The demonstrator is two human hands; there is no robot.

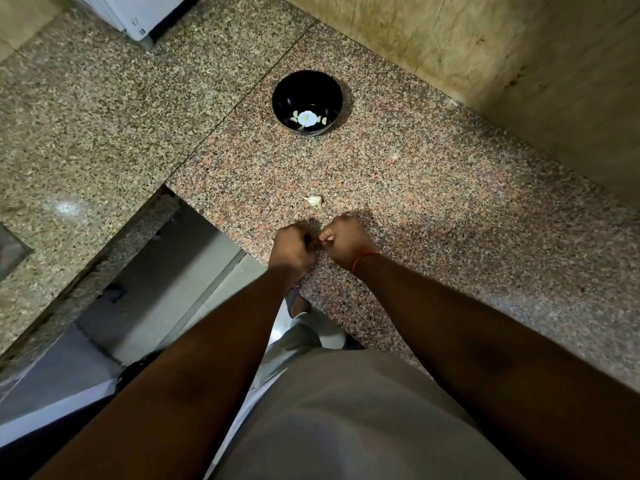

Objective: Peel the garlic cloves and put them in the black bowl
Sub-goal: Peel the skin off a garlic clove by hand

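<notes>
A black bowl stands on the granite counter, with a few pale peeled garlic cloves lying at its bottom around a bright glare spot. One unpeeled garlic clove lies on the counter between the bowl and my hands. My left hand and my right hand meet just above the counter's front edge, fingers curled, pinching something small between them that the fingers almost hide. A red thread circles my right wrist.
The counter turns a corner to the left, where a white appliance stands at the back. A beige wall runs behind the bowl. Below the counter edge lie the floor and my feet.
</notes>
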